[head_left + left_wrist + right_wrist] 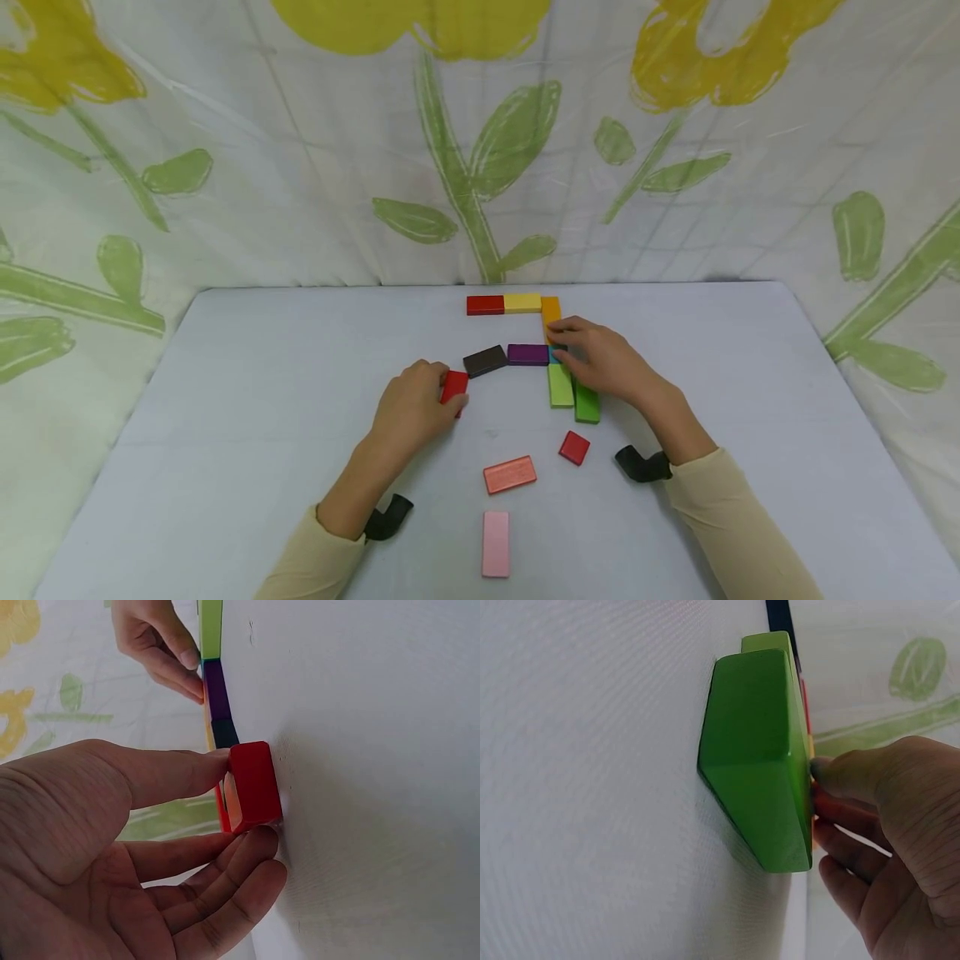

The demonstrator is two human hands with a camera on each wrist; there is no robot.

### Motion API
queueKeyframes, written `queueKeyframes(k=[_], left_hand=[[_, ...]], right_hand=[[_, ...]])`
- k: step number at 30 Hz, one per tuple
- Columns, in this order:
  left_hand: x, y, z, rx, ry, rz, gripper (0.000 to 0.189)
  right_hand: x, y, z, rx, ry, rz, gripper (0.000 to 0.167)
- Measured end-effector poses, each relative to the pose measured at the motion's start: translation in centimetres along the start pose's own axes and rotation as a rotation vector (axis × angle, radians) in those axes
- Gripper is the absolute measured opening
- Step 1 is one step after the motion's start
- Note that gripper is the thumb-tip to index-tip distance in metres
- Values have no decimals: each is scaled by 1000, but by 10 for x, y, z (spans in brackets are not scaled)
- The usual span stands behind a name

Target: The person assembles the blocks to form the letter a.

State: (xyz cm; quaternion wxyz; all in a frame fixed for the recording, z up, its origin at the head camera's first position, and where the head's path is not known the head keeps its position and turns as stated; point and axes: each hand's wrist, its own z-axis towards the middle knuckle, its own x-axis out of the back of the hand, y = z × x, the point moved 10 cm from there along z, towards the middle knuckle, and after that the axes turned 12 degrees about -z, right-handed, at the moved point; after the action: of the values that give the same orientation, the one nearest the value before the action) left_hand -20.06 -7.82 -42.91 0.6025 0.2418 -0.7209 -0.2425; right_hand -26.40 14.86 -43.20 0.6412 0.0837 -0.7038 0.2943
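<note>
My left hand (411, 406) pinches a red block (256, 784) between thumb and fingers, just left of a dark grey block (485, 361). My right hand (606, 357) has thumb and fingertips at a small blue block (553, 354), which it mostly hides; the fingertips also lie against an orange block (551, 308). A purple block (528, 355) lies between the dark grey and blue ones. Below the right hand, a light green block (560, 387) and a darker green block (750, 712) lie side by side.
Another red block (485, 305) and a yellow block (522, 302) form a row at the table's far edge. Nearer me lie a small red block (574, 447), a coral block (510, 474) and a pink block (496, 543). A flower-printed curtain (315, 167) hangs behind the table.
</note>
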Motion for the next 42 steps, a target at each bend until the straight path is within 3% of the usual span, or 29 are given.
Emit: queueKeyframes(k=[34, 42], left_hand=[[2, 0, -1, 2, 5, 28, 52], [2, 1, -2, -22, 18, 47, 51]], right_hand=[[0, -2, 2, 12, -2, -9, 40], [-1, 0, 0, -6, -7, 0, 40]])
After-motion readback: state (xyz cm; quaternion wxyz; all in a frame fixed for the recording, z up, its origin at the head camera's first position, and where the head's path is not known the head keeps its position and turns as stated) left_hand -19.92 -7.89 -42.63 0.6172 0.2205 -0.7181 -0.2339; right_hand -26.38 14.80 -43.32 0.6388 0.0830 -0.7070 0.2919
